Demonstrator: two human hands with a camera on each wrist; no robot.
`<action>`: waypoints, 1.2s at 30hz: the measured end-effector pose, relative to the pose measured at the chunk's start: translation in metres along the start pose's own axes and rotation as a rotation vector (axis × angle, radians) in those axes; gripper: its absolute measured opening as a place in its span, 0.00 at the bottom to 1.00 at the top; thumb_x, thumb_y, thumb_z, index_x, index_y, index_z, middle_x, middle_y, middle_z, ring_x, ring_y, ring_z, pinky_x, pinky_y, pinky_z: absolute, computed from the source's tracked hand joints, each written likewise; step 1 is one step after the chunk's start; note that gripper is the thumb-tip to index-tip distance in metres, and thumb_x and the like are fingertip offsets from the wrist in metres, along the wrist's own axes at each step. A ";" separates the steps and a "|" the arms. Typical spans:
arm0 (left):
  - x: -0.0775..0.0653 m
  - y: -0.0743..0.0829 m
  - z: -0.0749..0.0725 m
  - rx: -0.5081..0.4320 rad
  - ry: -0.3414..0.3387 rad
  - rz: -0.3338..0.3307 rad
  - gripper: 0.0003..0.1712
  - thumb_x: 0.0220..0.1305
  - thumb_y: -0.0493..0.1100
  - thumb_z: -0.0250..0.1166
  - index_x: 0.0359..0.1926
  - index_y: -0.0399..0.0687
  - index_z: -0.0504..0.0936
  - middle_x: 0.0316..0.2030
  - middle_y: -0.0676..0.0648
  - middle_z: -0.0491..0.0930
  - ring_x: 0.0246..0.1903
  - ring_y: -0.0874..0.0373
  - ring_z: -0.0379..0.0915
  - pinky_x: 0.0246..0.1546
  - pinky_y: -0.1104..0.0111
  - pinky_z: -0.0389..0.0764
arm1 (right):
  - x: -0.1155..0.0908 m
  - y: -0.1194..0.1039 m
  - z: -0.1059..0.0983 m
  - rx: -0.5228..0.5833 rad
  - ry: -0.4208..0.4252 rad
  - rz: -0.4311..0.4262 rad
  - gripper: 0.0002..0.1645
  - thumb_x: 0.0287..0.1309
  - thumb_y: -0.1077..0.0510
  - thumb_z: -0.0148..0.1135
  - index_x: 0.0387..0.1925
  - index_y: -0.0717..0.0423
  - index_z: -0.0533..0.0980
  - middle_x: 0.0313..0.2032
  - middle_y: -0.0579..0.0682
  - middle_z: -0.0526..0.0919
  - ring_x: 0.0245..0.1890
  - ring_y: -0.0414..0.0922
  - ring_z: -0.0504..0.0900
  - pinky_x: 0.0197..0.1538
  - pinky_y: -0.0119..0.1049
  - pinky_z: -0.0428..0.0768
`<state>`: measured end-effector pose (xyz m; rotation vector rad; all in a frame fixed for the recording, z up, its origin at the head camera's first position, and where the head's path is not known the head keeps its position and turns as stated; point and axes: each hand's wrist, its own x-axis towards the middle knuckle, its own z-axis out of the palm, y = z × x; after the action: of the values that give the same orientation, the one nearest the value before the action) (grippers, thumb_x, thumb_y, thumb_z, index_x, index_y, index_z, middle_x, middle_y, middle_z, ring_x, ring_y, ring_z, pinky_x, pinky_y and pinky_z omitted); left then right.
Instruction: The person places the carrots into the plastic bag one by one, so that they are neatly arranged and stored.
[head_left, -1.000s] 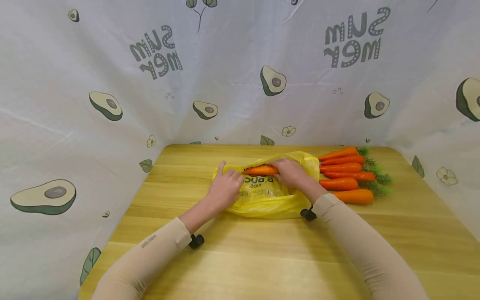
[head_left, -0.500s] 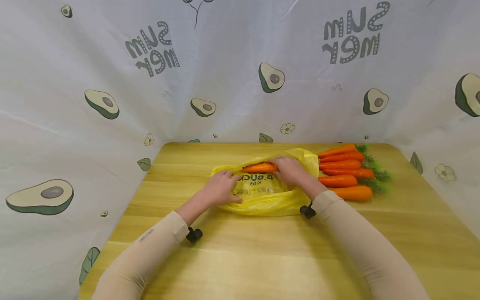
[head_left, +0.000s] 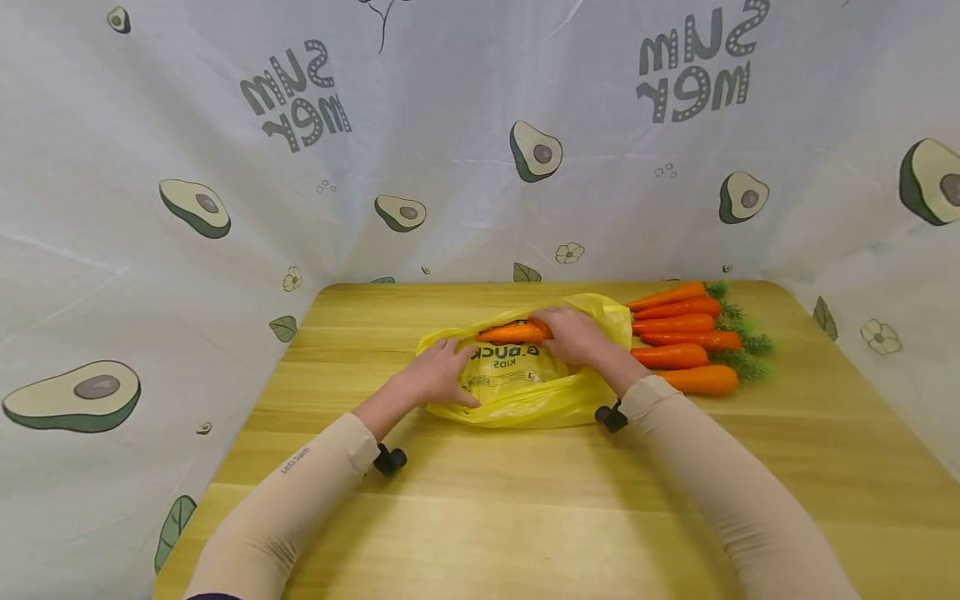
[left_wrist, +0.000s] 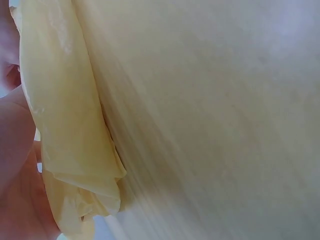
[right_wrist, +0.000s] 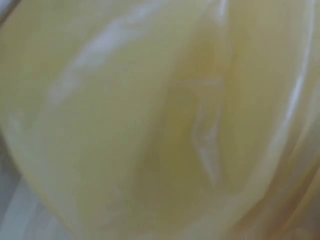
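Observation:
A yellow plastic bag [head_left: 540,408] with dark printing lies across the table, its mouth spread wide. Inside the mouth, my right hand [head_left: 573,335] grips an orange carrot [head_left: 516,333] by its thick end, the tip pointing left. At the bag's left end rests my left hand [head_left: 441,375], its thumb and fingers spread apart along the edge. The left wrist view has the left hand [left_wrist: 20,200] at the frame's side, up against the folded yellow bag [left_wrist: 70,110]. Yellow plastic [right_wrist: 125,125] fills the right wrist view, and the right hand is hidden there.
Right of the bag, several carrots [head_left: 678,323] with green tops [head_left: 742,329] lie in a row, their tips close to or behind the bag. The wooden table [head_left: 480,508] backs onto a pale curtain [head_left: 450,125] printed with avocados.
The left hand has drawn back from its raised-finger pose and now lies spread at the bag's left end. The right hand stays on the carrot. The head view has shifted slightly.

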<state>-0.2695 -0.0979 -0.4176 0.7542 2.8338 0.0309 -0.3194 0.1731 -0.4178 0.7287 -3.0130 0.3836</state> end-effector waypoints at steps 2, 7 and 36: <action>0.000 0.000 -0.001 -0.017 -0.014 -0.007 0.61 0.54 0.73 0.70 0.79 0.51 0.54 0.76 0.35 0.55 0.75 0.38 0.52 0.72 0.48 0.62 | -0.001 -0.002 -0.003 0.017 -0.006 0.006 0.32 0.63 0.62 0.66 0.68 0.55 0.72 0.64 0.60 0.76 0.65 0.59 0.73 0.66 0.57 0.72; -0.001 -0.001 -0.001 -0.047 -0.033 -0.017 0.61 0.54 0.72 0.70 0.80 0.53 0.53 0.76 0.36 0.54 0.75 0.38 0.51 0.71 0.47 0.63 | -0.007 -0.009 -0.014 0.065 -0.015 0.000 0.32 0.64 0.63 0.66 0.69 0.57 0.71 0.68 0.62 0.71 0.69 0.62 0.68 0.69 0.59 0.68; 0.004 0.000 0.002 0.041 -0.045 0.005 0.55 0.56 0.74 0.66 0.76 0.52 0.63 0.71 0.38 0.64 0.72 0.40 0.58 0.72 0.49 0.60 | -0.075 0.009 -0.082 0.099 0.081 0.001 0.30 0.62 0.59 0.68 0.66 0.56 0.74 0.67 0.64 0.72 0.68 0.66 0.66 0.66 0.66 0.66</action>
<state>-0.2720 -0.0961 -0.4207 0.7607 2.7975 -0.0431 -0.2601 0.2345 -0.3460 0.6995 -2.9369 0.5511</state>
